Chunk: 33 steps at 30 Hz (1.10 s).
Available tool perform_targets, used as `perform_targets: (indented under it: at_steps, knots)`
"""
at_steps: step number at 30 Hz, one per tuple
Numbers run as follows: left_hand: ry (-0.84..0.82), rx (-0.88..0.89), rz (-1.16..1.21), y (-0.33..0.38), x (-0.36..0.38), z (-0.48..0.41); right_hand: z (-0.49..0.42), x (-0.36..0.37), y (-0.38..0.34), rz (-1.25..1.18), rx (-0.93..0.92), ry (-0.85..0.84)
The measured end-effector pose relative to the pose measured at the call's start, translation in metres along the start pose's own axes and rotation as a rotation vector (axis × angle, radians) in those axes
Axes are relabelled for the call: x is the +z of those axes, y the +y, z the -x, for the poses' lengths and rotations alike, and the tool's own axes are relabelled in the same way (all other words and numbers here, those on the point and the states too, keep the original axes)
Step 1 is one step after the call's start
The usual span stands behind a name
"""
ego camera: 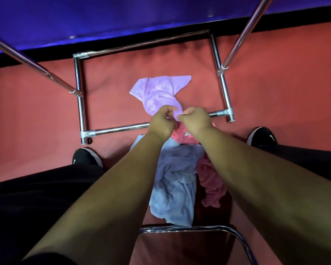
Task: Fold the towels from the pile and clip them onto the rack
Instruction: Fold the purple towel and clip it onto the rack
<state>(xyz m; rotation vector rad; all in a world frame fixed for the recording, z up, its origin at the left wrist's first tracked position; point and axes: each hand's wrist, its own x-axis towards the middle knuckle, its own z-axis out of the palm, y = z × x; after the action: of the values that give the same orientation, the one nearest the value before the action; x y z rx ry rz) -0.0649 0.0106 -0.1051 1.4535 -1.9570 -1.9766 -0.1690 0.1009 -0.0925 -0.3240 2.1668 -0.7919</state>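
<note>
A lilac towel hangs crumpled from both my hands over the red floor, inside the base of the chrome rack. My left hand pinches its near edge with curled fingers. Right beside it, my right hand pinches the same edge. Below my forearms lies the pile: a light blue towel and pink towels heaped on the floor between my feet. No clips are visible.
The rack's slanted chrome poles rise at the left and right. Its near base bar crosses just under my hands. A chrome-framed chair seat is under me. My black shoes flank the pile. A blue wall stands behind.
</note>
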Motion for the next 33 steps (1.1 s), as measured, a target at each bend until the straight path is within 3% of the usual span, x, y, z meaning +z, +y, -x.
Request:
perform_targets:
  at_steps: [6,10,16,21,25,29,33]
  knots:
    - [0.079,0.112,-0.202,0.024,-0.007,0.02,0.038,-0.02,-0.036,-0.12,-0.15,0.159]
    - [0.134,0.209,-0.201,0.065,-0.026,0.049,0.068,-0.048,-0.062,-0.103,-0.31,0.173]
    - [-0.029,0.345,-0.205,0.157,-0.065,0.114,0.121,-0.112,-0.128,0.067,-0.545,0.218]
    - [-0.15,0.408,0.012,0.237,-0.103,0.183,0.186,-0.165,-0.171,0.157,-0.689,0.308]
    - [-0.256,0.497,-0.123,0.271,-0.115,0.224,0.234,-0.185,-0.198,0.129,-0.775,0.258]
    - [-0.2,0.658,-0.246,0.284,-0.116,0.251,0.273,-0.195,-0.217,0.057,-0.859,0.25]
    - [-0.106,0.654,-0.249,0.266,-0.123,0.261,0.287,-0.198,-0.213,0.048,-0.884,0.263]
